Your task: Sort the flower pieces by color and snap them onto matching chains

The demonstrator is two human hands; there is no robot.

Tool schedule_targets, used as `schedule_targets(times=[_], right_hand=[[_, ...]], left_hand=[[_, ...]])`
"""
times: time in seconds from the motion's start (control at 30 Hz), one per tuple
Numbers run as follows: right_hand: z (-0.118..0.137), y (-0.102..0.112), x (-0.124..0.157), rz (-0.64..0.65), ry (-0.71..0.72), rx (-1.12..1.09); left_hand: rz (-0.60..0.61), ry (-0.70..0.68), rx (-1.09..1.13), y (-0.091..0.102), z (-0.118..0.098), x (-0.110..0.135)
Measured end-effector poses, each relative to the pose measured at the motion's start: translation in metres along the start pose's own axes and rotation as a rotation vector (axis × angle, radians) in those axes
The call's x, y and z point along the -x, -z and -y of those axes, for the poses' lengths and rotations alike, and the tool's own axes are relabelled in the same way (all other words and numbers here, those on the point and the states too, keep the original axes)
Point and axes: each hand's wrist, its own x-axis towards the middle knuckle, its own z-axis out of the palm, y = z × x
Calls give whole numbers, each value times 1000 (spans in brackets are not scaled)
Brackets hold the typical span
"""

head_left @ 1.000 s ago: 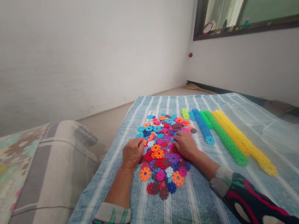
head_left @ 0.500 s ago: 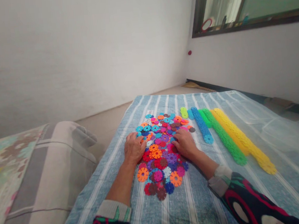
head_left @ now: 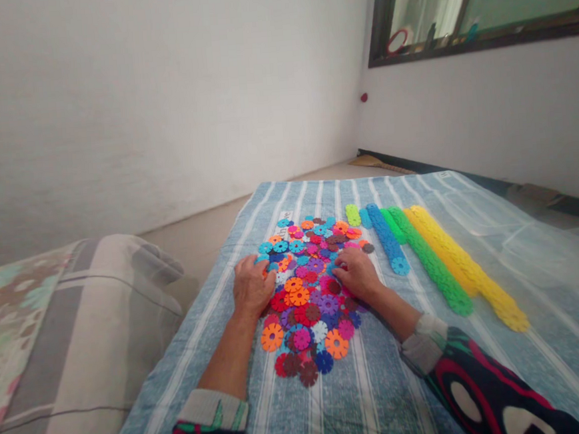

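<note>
A loose pile of flower-shaped plastic discs [head_left: 298, 296] in many colours lies on the striped cloth [head_left: 200, 358]. At the pile's left edge rests my left hand [head_left: 253, 285], its bent fingers apart and touching discs, with blue ones at the fingertips. My right hand [head_left: 357, 273] is across from it on the right edge, thumb and fingers drawn together over the discs. Some blue shows by those fingertips, but what they pinch, if anything, is hidden. To its right lie rows of joined discs: a blue row [head_left: 388, 237], a green row [head_left: 430, 259] and a yellow row [head_left: 474, 272].
A short lime-green stack [head_left: 352, 215] lies beyond the pile, left of the blue row. Clear plastic sheeting or bags [head_left: 547, 250] cover the right side. A grey-striped padded cover [head_left: 119, 290] stands at the left, and a white wall [head_left: 160, 107] rises behind.
The view has shifted slightly, so everything sits a little further left. My right thumb and fingers have shifted a little at the pile's edge; my left hand stays nearly in place.
</note>
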Motion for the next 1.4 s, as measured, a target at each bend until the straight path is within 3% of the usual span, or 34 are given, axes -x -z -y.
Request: schedule_targets(times=[0.2, 0.43, 0.7, 0.87, 1.03, 1.4], right_hand=[[2, 2, -1, -30, -33, -121], [1, 8, -2, -134, -96, -310], [13, 6, 1, -160, -65, -476], [29, 8, 5, -100, -28, -644], [38, 10, 5, -34, -34, -772], [39, 6, 4, -16, -28, -760]], left_hand=[[29, 49, 79, -2, 2, -2], [-9, 57, 216, 11, -4, -3], [-60, 117, 532, 27, -27, -4], [33, 155, 837, 34, -59, -2], [182, 170, 952, 42, -82, 0], [272, 225, 994, 43, -87, 1]])
